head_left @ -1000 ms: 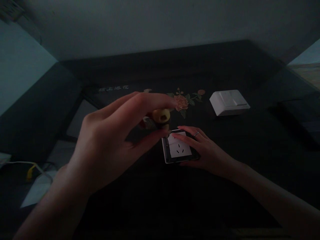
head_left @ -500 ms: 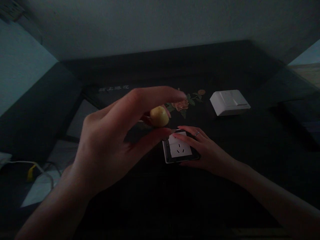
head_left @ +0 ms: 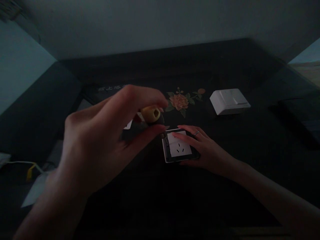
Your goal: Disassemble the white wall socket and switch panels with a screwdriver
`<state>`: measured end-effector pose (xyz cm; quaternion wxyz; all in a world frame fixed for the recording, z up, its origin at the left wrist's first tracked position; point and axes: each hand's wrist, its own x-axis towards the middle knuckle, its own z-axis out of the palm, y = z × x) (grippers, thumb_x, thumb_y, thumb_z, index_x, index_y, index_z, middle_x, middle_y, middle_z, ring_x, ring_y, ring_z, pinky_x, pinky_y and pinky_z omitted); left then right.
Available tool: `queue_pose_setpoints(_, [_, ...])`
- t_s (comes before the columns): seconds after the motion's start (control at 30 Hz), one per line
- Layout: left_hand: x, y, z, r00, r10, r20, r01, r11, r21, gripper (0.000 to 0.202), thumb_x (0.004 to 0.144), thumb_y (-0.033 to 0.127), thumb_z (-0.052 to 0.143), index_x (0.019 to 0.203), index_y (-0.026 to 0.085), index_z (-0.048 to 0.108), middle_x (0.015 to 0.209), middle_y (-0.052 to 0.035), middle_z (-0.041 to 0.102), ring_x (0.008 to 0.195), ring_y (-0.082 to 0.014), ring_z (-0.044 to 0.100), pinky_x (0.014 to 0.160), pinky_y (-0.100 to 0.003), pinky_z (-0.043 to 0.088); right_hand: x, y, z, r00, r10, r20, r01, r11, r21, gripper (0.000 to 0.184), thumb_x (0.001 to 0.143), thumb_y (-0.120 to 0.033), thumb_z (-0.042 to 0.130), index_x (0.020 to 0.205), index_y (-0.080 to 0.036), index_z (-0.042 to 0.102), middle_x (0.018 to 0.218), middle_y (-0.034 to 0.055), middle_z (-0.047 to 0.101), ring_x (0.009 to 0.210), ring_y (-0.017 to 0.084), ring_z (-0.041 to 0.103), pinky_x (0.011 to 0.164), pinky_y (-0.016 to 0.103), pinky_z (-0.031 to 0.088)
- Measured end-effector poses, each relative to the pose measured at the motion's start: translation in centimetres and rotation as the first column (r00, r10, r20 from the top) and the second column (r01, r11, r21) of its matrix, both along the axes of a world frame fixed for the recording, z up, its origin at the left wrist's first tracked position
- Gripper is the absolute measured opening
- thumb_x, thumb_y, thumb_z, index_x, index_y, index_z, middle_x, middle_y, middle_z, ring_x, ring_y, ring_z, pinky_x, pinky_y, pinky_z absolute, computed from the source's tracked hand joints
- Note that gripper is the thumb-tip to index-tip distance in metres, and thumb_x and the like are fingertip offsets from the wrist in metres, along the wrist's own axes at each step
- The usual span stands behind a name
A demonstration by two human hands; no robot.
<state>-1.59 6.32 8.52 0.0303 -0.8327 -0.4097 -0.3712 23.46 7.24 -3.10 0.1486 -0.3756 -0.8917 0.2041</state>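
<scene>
Gripping the yellow tool handle (head_left: 151, 114), the left hand (head_left: 100, 141) has it pinched between thumb and fingers, up and left of the socket plate (head_left: 178, 149). The right hand (head_left: 208, 146) clasps the plate's right side, one finger resting on its face. The handle looks light, hard and smooth — best held round its barrel; the plate seems stiff, perhaps brittle, so its edges suit a hold. The handle's hollow end faces up and rightward, its long axis slanting — lower end hidden; the plate lies flat, slots upward.
</scene>
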Motion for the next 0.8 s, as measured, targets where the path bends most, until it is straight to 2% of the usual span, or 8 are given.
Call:
queue_pose_setpoints(0.1, [0.2, 0.3, -0.1, 0.996, 0.017, -0.09, -0.011, 0.998, 0.064, 0.016, 0.092, 0.029, 0.069, 0.105, 0.021, 0.067, 0.095, 0.0063, 0.073, 0.084, -0.0099, 0.071, 0.075, -0.018, 0.058, 0.1, 0.0, 0.0, 1.0, 0.003, -0.01, -0.003, 1.0, 0.003, 0.079, 0.077, -0.03, 0.08, 0.148, -0.021, 0.044, 0.154, 0.0188, 0.04, 0.141, 0.037, 0.039, 0.11, 0.059, 0.043])
queue_pose_setpoints(0.17, [-0.2, 0.3, 0.1, 0.998, -0.027, -0.053, 0.025, 0.999, -0.04, 0.029, 0.091, 0.028, 0.07, 0.119, 0.021, 0.065, 0.106, 0.0045, 0.074, 0.088, -0.0106, 0.072, 0.081, -0.019, 0.058, 0.1, 0.0, -0.1, 1.0, 0.004, -0.007, -0.004, 1.0, 0.008, 0.08, 0.077, -0.03, 0.08, 0.148, -0.021, 0.044, 0.154, 0.0195, 0.04, 0.14, 0.038, 0.039, 0.109, 0.061, 0.043])
queue_pose_setpoints(0.23, [-0.6, 0.2, 0.3, 0.996, -0.091, -0.021, 0.086, 0.981, -0.172, 0.045, 0.091, 0.022, 0.068, 0.134, 0.028, 0.057, 0.12, 0.0052, 0.071, 0.096, -0.0109, 0.072, 0.089, -0.02, 0.058, 0.1, 0.0, -0.2, 1.0, 0.005, 0.001, -0.005, 1.0, 0.01, 0.08, 0.077, -0.031, 0.08, 0.148, -0.021, 0.044, 0.153, 0.0196, 0.04, 0.14, 0.038, 0.039, 0.109, 0.061, 0.043])
queue_pose_setpoints(0.3, [-0.8, 0.1, 0.5, 0.992, -0.121, -0.023, 0.113, 0.971, -0.212, 0.05, 0.09, 0.018, 0.068, 0.136, 0.034, 0.056, 0.122, 0.0081, 0.07, 0.097, -0.0098, 0.071, 0.09, -0.02, 0.057, 0.0, 0.1, -0.2, 1.0, 0.004, 0.0, -0.004, 1.0, 0.013, 0.08, 0.077, -0.03, 0.08, 0.148, -0.021, 0.044, 0.153, 0.0192, 0.04, 0.14, 0.038, 0.039, 0.11, 0.06, 0.043])
queue_pose_setpoints(0.43, [0.0, 0.3, 0.3, 0.993, -0.015, -0.114, 0.018, 1.0, 0.02, 0.025, 0.09, 0.029, 0.07, 0.115, 0.026, 0.066, 0.097, 0.0057, 0.071, 0.084, -0.0106, 0.069, 0.075, -0.02, 0.059, -0.1, 0.0, -0.1, 1.0, 0.002, -0.005, -0.002, 1.0, 0.008, 0.08, 0.077, -0.03, 0.08, 0.148, -0.019, 0.044, 0.154, 0.0191, 0.04, 0.14, 0.036, 0.039, 0.111, 0.058, 0.042])
queue_pose_setpoints(0.5, [0.3, 0.5, 0.1, 0.99, 0.029, -0.135, -0.018, 0.997, 0.08, 0.021, 0.092, 0.031, 0.067, 0.112, 0.024, 0.066, 0.096, 0.0038, 0.07, 0.086, -0.0123, 0.069, 0.074, -0.022, 0.06, -0.1, 0.0, 0.0, 1.0, 0.003, 0.001, -0.003, 1.0, 0.005, 0.08, 0.077, -0.03, 0.08, 0.147, -0.018, 0.045, 0.153, 0.0201, 0.04, 0.14, 0.037, 0.039, 0.11, 0.059, 0.043])
queue_pose_setpoints(0.67, [0.0, 0.3, -0.1, 0.994, -0.066, -0.086, 0.053, 0.988, -0.148, 0.048, 0.094, 0.029, 0.061, 0.141, 0.025, 0.05, 0.124, 0.0023, 0.068, 0.099, -0.0148, 0.071, 0.091, -0.027, 0.06, 0.0, 0.0, 0.0, 1.0, 0.012, -0.006, -0.011, 1.0, 0.012, 0.079, 0.077, -0.029, 0.08, 0.147, -0.019, 0.045, 0.153, 0.0198, 0.04, 0.14, 0.037, 0.04, 0.11, 0.06, 0.042])
queue_pose_setpoints(0.8, [0.1, 0.3, -0.3, 0.991, -0.026, -0.131, 0.026, 1.0, -0.007, 0.048, 0.092, 0.025, 0.068, 0.138, 0.024, 0.053, 0.113, 0.0044, 0.069, 0.088, -0.0105, 0.069, 0.084, -0.019, 0.059, 0.0, 0.0, -0.1, 1.0, 0.006, -0.007, -0.006, 1.0, 0.018, 0.079, 0.077, -0.029, 0.08, 0.147, -0.02, 0.044, 0.154, 0.0193, 0.04, 0.14, 0.037, 0.04, 0.11, 0.06, 0.042])
